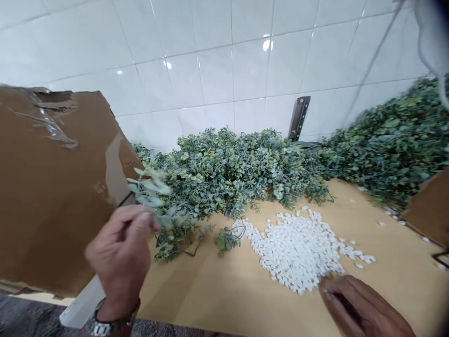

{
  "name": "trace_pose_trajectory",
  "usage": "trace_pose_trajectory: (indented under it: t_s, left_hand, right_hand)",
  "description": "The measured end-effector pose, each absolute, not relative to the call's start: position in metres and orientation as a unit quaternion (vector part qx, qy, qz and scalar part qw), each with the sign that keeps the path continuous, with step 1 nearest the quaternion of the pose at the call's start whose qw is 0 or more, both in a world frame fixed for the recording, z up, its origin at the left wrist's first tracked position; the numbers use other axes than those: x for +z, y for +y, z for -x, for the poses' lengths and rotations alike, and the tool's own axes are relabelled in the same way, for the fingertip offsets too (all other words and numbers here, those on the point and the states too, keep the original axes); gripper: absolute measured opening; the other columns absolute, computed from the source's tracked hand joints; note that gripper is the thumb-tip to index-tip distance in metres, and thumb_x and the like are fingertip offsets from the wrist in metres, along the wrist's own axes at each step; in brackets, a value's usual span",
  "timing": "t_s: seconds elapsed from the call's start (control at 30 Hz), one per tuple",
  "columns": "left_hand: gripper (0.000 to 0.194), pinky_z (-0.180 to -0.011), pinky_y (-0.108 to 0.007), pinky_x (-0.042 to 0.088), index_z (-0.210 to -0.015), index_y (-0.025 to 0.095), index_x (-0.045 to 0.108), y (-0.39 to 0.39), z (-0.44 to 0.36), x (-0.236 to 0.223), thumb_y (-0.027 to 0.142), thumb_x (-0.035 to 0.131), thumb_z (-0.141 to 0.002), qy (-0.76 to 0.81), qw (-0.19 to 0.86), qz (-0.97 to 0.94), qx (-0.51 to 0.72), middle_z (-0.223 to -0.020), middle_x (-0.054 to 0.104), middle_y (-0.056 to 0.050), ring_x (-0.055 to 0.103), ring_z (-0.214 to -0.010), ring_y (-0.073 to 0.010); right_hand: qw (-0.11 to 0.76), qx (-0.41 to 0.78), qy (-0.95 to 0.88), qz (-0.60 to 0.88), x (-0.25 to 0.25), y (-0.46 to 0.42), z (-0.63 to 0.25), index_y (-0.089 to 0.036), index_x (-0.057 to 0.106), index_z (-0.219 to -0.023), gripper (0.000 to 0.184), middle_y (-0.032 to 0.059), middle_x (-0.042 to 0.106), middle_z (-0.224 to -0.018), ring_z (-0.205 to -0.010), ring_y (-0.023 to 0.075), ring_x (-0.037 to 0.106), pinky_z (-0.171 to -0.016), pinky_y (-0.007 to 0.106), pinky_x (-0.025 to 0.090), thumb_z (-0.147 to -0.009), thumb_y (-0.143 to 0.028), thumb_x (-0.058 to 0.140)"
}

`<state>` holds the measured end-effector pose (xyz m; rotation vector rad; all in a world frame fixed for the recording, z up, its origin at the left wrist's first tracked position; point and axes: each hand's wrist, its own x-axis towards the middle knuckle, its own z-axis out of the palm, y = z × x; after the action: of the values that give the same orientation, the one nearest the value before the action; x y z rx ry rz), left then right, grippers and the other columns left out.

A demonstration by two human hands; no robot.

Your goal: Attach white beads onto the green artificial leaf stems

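Between the closed fingers of my left hand [122, 248], raised in front of the cardboard box, is an artificial leaf sprig [149, 187] with pale green leaves, blurred by motion. My right hand [365, 306] is at the near edge of a heap of small white plastic pieces [298, 250]. Its thumb and forefinger are pinched together, and a speck of white shows at their tips, apparently one small white piece. A short loose green sprig [228, 239] lies on the table between the hands, left of the heap.
A large pile of artificial greenery [231, 171] runs along the tiled wall [210, 84], with another mound [393, 140] at right. A cardboard box [52, 196] stands at left. A metal bracket [299, 118] rises behind the foliage. Another cardboard piece [430, 210] is at the right edge.
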<state>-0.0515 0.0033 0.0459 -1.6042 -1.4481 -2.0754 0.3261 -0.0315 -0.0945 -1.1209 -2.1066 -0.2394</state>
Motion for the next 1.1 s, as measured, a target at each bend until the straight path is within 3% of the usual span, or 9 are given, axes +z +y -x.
trace_pose_trajectory:
  t_s: [0.13,0.23,0.3,0.43,0.5,0.6,0.77,0.93,1.1]
  left_hand:
    - [0.007,-0.060,-0.024,0.051,-0.076,0.019,0.066,-0.008,0.018,0.008,0.014,0.061,-0.077,-0.472,-0.043,0.676,-0.565,-0.076,0.064,-0.001,0.062,-0.069,-0.0141]
    - [0.008,-0.073,-0.030,0.054,-0.081,0.017,0.067,-0.022,0.011,-0.025,0.015,0.059,-0.078,-0.481,-0.097,0.737,-0.464,-0.081,0.068,-0.006,0.065,-0.083,-0.0187]
    - [0.012,-0.077,-0.034,0.054,-0.087,0.017,0.067,-0.031,0.013,-0.037,0.017,0.058,-0.080,-0.489,-0.134,0.751,-0.423,-0.095,0.067,-0.010,0.064,-0.090,-0.0206]
    - [0.013,-0.088,-0.039,0.050,-0.092,0.017,0.065,-0.043,0.018,-0.038,0.017,0.056,-0.082,-0.498,-0.100,0.738,-0.444,-0.113,0.060,-0.013,0.058,-0.105,-0.0230]
    - [0.016,-0.089,-0.039,0.049,-0.095,0.017,0.062,-0.045,0.013,-0.031,0.015,0.056,-0.081,-0.499,-0.051,0.743,-0.444,-0.108,0.060,-0.011,0.058,-0.104,-0.0223]
    - [0.020,-0.083,-0.037,0.050,-0.099,0.016,0.060,-0.040,-0.002,-0.022,0.010,0.054,-0.081,-0.449,0.005,0.824,-0.345,-0.096,0.064,-0.009,0.059,-0.090,-0.0203]
    - [0.012,-0.069,-0.040,0.049,-0.080,0.013,0.062,-0.018,-0.026,-0.025,0.008,0.052,-0.078,-0.441,0.062,0.883,-0.146,-0.074,0.065,-0.010,0.057,-0.074,-0.0252]
    - [0.010,-0.065,-0.040,0.047,-0.072,0.016,0.059,-0.010,-0.027,-0.039,0.012,0.053,-0.079,-0.421,0.080,0.877,-0.218,-0.071,0.060,-0.008,0.056,-0.071,-0.0249]
    - [0.003,-0.087,-0.048,0.044,-0.080,0.018,0.059,-0.024,-0.021,-0.044,0.016,0.057,-0.079,-0.460,0.059,0.834,-0.299,-0.105,0.056,-0.013,0.054,-0.101,-0.0292]
  right_hand:
    - [0.342,-0.071,-0.807,0.476,-0.087,-0.037,-0.324,-0.022,0.059,-0.087,0.008,0.0054,0.067,-0.081,-0.076,0.0206,0.065,-0.071,0.033,0.052,-0.086,-0.024,0.052]
    - [0.359,-0.030,-0.792,0.493,-0.085,-0.042,-0.324,-0.021,0.057,-0.090,0.007,0.0071,0.065,-0.085,-0.080,0.0229,0.065,-0.073,0.037,0.051,-0.085,-0.023,0.053]
    - [0.367,0.006,-0.788,0.494,-0.083,-0.044,-0.325,-0.022,0.057,-0.091,0.008,0.0071,0.065,-0.086,-0.080,0.0238,0.065,-0.072,0.038,0.052,-0.083,-0.021,0.055]
    - [0.381,0.027,-0.780,0.496,-0.078,-0.048,-0.326,-0.023,0.058,-0.090,0.012,0.0062,0.065,-0.083,-0.075,0.0231,0.065,-0.070,0.036,0.052,-0.079,-0.017,0.060]
    - [0.385,0.031,-0.776,0.499,-0.076,-0.049,-0.324,-0.023,0.058,-0.089,0.011,0.0056,0.065,-0.082,-0.074,0.0228,0.065,-0.071,0.036,0.051,-0.080,-0.017,0.060]
    - [0.374,0.006,-0.785,0.494,-0.075,-0.048,-0.322,-0.023,0.059,-0.087,0.009,0.0056,0.065,-0.080,-0.077,0.0235,0.065,-0.073,0.036,0.051,-0.080,-0.018,0.059]
    - [0.308,-0.069,-0.811,0.492,-0.069,-0.046,-0.317,-0.020,0.060,-0.084,0.008,0.0073,0.065,-0.079,-0.078,0.0231,0.063,-0.074,0.036,0.050,-0.079,-0.013,0.059]
    - [0.303,-0.031,-0.804,0.511,-0.065,-0.042,-0.314,-0.019,0.060,-0.083,0.009,0.0064,0.064,-0.081,-0.077,0.0188,0.061,-0.071,0.032,0.050,-0.082,-0.012,0.054]
    - [0.327,0.002,-0.795,0.511,-0.067,-0.043,-0.316,-0.019,0.061,-0.084,0.008,0.0065,0.064,-0.082,-0.079,0.0199,0.062,-0.073,0.033,0.049,-0.082,-0.014,0.055]
